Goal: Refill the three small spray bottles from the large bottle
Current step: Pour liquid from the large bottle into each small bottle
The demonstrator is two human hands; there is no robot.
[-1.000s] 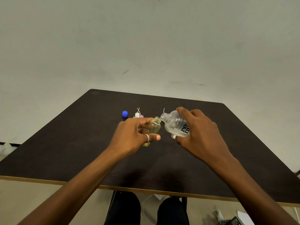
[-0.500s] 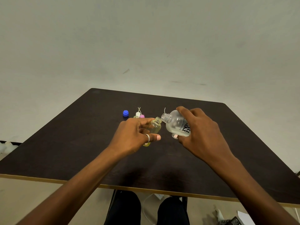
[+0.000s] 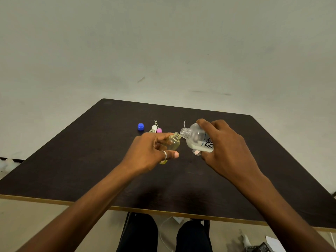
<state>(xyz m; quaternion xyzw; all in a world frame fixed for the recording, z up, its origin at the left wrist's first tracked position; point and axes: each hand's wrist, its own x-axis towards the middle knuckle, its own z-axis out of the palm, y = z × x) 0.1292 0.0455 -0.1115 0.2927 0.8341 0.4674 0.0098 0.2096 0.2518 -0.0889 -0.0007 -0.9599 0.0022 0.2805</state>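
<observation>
My left hand (image 3: 151,153) grips a small yellowish clear spray bottle (image 3: 172,143), uncapped and tilted to the right. My right hand (image 3: 227,148) grips the large clear bottle (image 3: 197,139), tipped sideways with its open neck touching the small bottle's mouth. A little milky liquid lies in the large bottle's lower side. Behind my left hand, the neck of another small bottle (image 3: 152,131) shows next to a white spray head (image 3: 154,127) and a pink spray head (image 3: 159,130). A thin white tube (image 3: 184,124) sticks up behind the large bottle's neck.
Both bottles are held above a dark brown table (image 3: 91,160) with a light front edge. A blue cap (image 3: 140,126) lies at the back left. A small clear cap (image 3: 196,152) rests under the large bottle. A pale wall stands behind; legs and floor clutter show below.
The large bottle has tipped slightly more toward the small bottle's mouth. Both hands have held nearly the same place.
</observation>
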